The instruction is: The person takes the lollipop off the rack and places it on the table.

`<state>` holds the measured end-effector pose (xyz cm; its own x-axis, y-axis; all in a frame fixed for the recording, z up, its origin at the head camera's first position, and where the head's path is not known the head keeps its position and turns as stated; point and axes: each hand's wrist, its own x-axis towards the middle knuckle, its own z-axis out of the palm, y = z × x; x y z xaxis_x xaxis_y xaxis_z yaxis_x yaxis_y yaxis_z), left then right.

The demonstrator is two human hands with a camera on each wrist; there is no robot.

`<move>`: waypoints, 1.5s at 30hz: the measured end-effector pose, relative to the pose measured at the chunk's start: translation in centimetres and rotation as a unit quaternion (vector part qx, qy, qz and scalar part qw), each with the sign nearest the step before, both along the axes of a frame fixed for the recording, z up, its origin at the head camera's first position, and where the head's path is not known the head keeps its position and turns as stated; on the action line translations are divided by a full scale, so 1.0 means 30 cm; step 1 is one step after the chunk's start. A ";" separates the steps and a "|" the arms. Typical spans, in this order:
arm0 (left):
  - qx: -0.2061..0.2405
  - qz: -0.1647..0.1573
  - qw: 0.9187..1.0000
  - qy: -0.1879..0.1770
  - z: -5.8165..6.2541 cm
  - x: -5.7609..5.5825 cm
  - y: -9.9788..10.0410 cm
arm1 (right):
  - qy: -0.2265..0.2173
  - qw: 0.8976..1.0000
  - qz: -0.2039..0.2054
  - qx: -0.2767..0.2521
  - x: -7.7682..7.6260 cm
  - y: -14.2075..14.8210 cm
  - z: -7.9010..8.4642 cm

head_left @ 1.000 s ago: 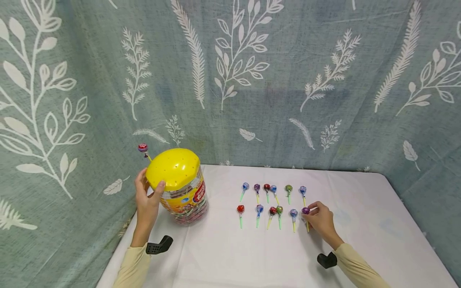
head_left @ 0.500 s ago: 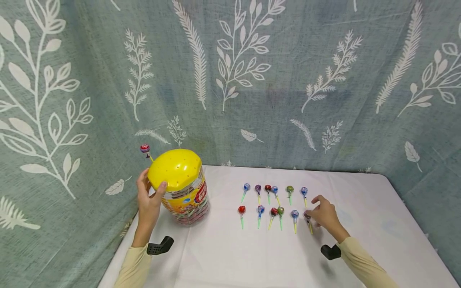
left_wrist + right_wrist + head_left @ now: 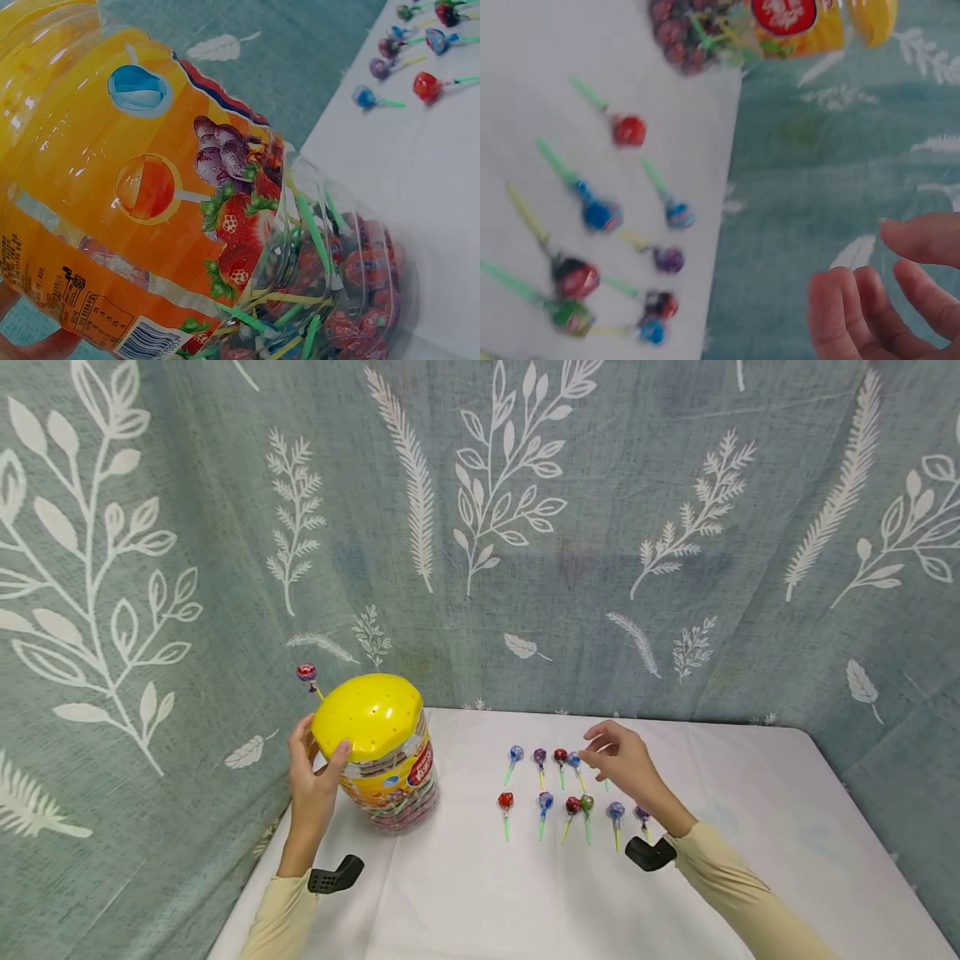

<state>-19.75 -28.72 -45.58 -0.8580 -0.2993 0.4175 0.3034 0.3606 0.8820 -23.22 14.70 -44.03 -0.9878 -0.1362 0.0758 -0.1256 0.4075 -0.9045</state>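
In the head view my left hand [image 3: 311,802] grips a clear plastic lollipop jar [image 3: 397,789] near its yellow lid [image 3: 367,714], thumb on the rim. The jar leans and has many wrapped lollipops inside. One red and purple lollipop [image 3: 307,672] sticks up behind the lid's left edge; whether my fingers hold it is hidden. My right hand [image 3: 622,768] hovers over the right part of the back row, fingers loosely bent and apart. The right wrist view shows nothing between its fingers. Below it, partly covered, are a blue lollipop [image 3: 574,760] and others.
Two rows of lollipops lie on the white table [image 3: 465,893], including a red one [image 3: 506,801] front left and a purple one [image 3: 642,814] front right, near my right wrist. A leaf-patterned curtain [image 3: 480,527] hangs behind the table.
My right hand let go of the purple lollipop at the front row's right end, then moved up and left over the back row. My left hand keeps its grip on the jar.
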 end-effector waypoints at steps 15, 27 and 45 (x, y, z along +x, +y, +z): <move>0.003 0.002 1.000 -0.003 -0.003 -0.002 -0.002 | 0.038 0.994 0.065 -0.076 -0.027 -0.233 0.132; -0.002 0.007 1.000 -0.003 -0.005 0.000 -0.004 | 0.095 0.983 0.114 -0.109 0.014 -0.419 0.358; 0.005 -0.001 1.000 -0.023 0.097 0.058 0.059 | 0.149 0.972 0.148 -0.105 -0.106 -0.769 0.349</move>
